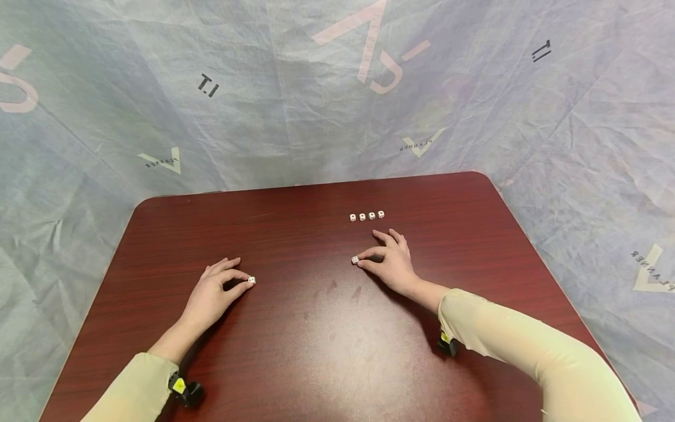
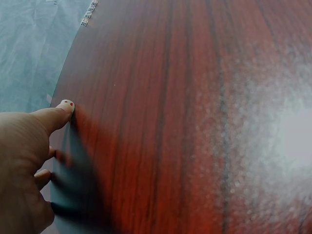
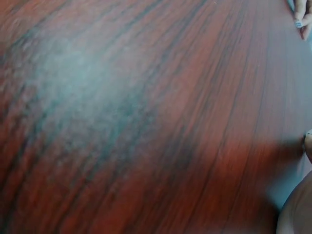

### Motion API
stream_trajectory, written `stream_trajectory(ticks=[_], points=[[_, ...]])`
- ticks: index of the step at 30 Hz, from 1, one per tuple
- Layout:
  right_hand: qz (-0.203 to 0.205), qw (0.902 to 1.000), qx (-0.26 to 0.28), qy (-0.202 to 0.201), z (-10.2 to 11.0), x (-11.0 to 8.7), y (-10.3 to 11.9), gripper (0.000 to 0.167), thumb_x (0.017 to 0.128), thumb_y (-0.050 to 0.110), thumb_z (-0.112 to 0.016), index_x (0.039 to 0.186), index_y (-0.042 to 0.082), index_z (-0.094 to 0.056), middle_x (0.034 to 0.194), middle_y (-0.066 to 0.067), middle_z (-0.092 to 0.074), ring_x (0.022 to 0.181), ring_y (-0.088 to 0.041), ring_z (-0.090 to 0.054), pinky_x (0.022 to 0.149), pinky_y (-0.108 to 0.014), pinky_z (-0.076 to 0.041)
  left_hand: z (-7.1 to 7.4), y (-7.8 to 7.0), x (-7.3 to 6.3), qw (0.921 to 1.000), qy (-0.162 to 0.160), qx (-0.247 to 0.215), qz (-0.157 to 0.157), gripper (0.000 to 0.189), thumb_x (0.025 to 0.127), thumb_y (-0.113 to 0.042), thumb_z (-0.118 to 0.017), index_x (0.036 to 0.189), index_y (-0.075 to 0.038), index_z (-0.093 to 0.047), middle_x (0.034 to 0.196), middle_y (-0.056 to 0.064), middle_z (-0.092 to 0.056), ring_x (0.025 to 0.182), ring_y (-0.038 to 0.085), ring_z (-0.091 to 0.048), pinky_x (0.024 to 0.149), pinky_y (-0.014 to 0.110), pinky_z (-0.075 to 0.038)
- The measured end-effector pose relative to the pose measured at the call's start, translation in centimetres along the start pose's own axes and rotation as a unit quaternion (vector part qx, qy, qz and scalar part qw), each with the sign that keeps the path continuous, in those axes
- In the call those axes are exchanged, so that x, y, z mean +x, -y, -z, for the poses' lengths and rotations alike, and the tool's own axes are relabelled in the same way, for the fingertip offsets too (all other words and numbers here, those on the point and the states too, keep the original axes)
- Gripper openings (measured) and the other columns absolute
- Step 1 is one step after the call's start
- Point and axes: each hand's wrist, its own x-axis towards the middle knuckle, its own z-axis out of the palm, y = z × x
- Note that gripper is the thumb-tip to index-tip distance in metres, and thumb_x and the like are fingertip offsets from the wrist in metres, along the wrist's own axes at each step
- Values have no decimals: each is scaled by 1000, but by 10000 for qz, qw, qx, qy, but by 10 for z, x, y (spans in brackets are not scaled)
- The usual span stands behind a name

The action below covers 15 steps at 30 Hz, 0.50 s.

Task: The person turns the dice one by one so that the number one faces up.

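Note:
Thumb and index finger of my left hand (image 1: 210,296) pinch a small white die (image 1: 252,281) at the left of the table. Red pips show on that die (image 2: 68,104) in the left wrist view. Right of centre, my right hand (image 1: 394,266) pinches a second white die (image 1: 355,260) between thumb and index finger, its other fingers spread. Just beyond the right hand, several white dice (image 1: 367,216) stand in a short row with small gaps. The right wrist view catches only a bit of the right hand (image 3: 298,209) at its edge.
The dark red wood-grain table (image 1: 300,340) has rounded far corners and a glossy glare near its front. Grey printed cloth (image 1: 285,117) hangs behind it and along both sides. A black strap-on wrist camera (image 1: 187,391) sits below the left sleeve.

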Motion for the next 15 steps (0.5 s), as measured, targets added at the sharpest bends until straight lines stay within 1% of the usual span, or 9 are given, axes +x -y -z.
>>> stream_trajectory(ticks=[8, 15], points=[[99, 9999, 41, -13, 3, -2, 1, 13, 85, 34, -86, 96, 28, -84, 155, -14, -45, 150, -42, -16, 121, -64, -4, -1, 0, 0, 10000, -23, 7, -12, 11, 91, -27, -81, 101, -21, -79, 146, 20, -55, 144, 45, -37, 120, 65, -19], [150, 9998, -85, 30, 9, -3, 2, 22, 84, 36, -87, 104, 27, -82, 154, -12, -48, 151, -40, -17, 119, -63, -11, 0, 0, 0, 10000, -33, 33, -3, 12, 91, -27, -81, 100, -21, -79, 145, 20, -56, 144, 44, -37, 120, 63, -20]])
